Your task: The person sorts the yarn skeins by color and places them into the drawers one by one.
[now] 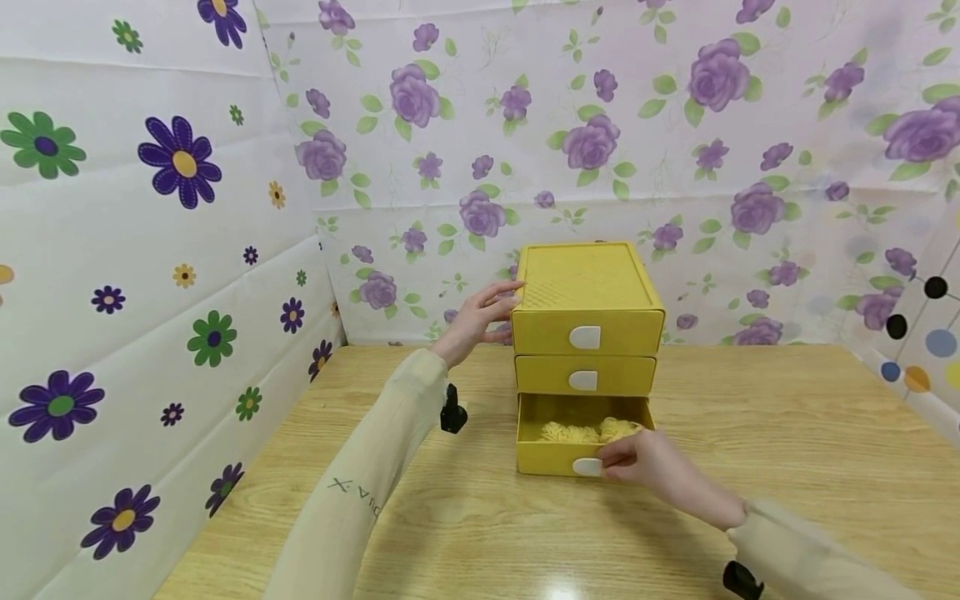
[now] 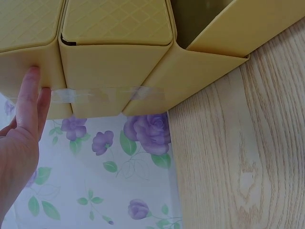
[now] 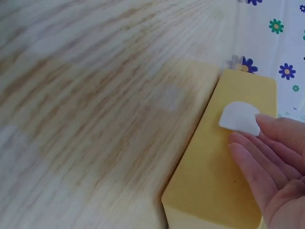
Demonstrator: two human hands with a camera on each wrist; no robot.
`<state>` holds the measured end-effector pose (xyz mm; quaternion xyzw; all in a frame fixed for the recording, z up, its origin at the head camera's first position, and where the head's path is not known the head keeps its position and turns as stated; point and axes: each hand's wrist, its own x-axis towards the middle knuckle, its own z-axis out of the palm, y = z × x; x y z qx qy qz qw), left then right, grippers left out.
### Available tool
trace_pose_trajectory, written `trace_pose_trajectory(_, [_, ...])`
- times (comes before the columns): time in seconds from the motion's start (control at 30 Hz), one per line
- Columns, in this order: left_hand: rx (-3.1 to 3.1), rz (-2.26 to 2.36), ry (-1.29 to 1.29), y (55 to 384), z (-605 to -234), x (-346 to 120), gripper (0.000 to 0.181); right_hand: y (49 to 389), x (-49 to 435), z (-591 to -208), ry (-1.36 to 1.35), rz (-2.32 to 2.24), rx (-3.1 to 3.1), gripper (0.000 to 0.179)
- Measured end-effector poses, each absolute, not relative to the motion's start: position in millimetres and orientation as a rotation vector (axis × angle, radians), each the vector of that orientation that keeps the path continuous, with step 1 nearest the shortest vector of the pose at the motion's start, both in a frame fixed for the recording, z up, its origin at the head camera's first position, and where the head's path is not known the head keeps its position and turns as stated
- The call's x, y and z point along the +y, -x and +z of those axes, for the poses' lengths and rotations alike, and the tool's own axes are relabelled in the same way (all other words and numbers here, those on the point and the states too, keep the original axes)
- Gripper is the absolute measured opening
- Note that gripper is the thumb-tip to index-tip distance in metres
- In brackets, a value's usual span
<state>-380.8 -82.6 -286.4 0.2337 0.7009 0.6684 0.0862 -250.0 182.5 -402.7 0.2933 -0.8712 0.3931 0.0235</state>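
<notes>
A yellow three-drawer cabinet point(image 1: 585, 333) has its bottom drawer point(image 1: 547, 460) pulled out. Inside that drawer lie bundles of yellow yarn-like material point(image 1: 572, 433). My right hand point(image 1: 648, 468) is at the drawer's front, thumb and fingertips pinching the edge of its white handle point(image 3: 238, 118). In the right wrist view the thumb lies against the handle and the other fingers are beside it. My left hand point(image 1: 480, 321) rests on the cabinet's left side near the top, its fingers fairly straight. In the left wrist view, its fingertips point(image 2: 32, 76) touch the yellow side wall.
The upper and middle drawers, each with a white handle point(image 1: 583, 380), are closed. The cabinet stands on a wooden table point(image 1: 450, 533) close to a flower-patterned backdrop point(image 1: 450, 167). Another flowered sheet point(image 1: 150, 267) hangs on the left; a dotted one is at right.
</notes>
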Motion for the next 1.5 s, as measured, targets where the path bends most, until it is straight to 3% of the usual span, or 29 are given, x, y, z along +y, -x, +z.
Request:
trace_pose_trajectory(0.17, [2.071, 1.966, -0.705, 368.0, -275.4, -83.3, 0.044, 251.3, 180.8, -403.5, -0.876, 1.157, -2.666, 0.011])
trace_pose_trajectory(0.53, [2.089, 2.009, -0.677, 387.0, -292.0, -82.4, 0.040, 255.7, 176.1, -404.4, -0.810, 1.101, -2.670, 0.008])
trace_pose_trajectory(1.5, [2.124, 1.992, -0.699, 385.4, -292.0, -82.5, 0.041, 292.0, 175.2, -408.8, -0.770, 1.052, -2.590, 0.006])
